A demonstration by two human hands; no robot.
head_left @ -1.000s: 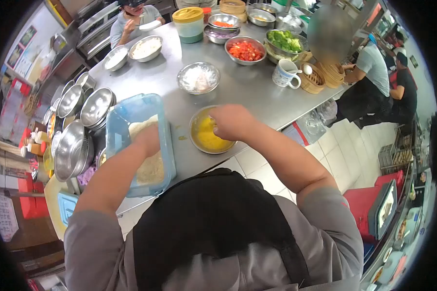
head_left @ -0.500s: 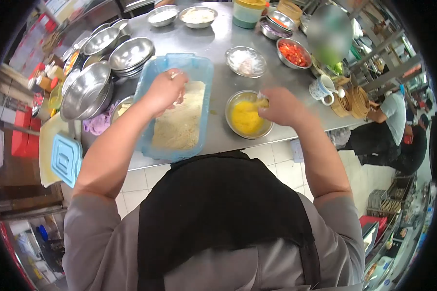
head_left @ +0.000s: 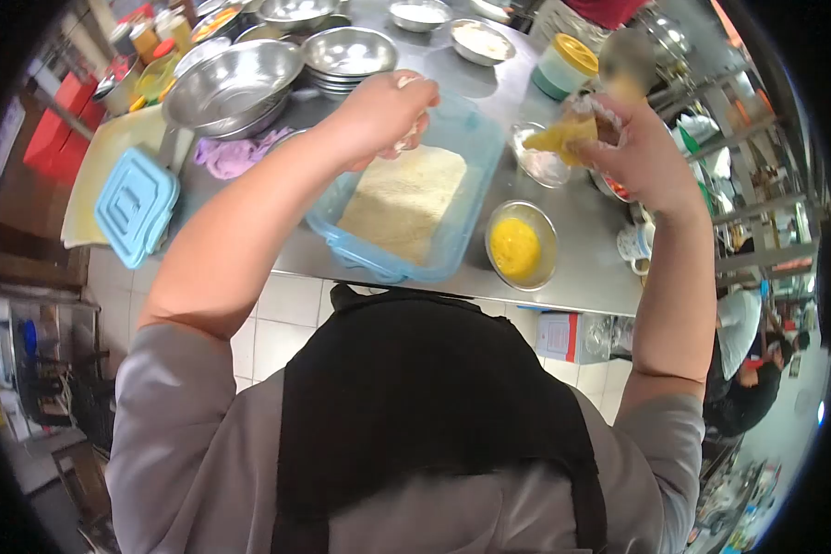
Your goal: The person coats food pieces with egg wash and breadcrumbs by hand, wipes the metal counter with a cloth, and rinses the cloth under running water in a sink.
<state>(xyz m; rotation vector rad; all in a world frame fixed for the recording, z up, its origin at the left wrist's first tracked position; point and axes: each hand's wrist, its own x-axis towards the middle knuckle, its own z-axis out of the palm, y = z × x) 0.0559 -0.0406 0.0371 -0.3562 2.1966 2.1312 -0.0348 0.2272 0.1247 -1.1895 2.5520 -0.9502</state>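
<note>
Pinched in the right hand (head_left: 632,157), a yellow piece (head_left: 556,139), probably soft, light and slippery, best held at one end, hangs near the flour bowl (head_left: 530,168) and egg bowl (head_left: 548,242); the left hand (head_left: 388,115) curls over the tub (head_left: 478,194), grip unclear.

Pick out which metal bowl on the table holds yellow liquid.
The metal bowl just right of the blue tub, close to the table's near edge; the bowls with white contents stand farther back.

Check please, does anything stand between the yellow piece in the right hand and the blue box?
The bowl of whitish food sits on the table between the yellow piece and the blue box; above it, nothing visible blocks the way.
</note>
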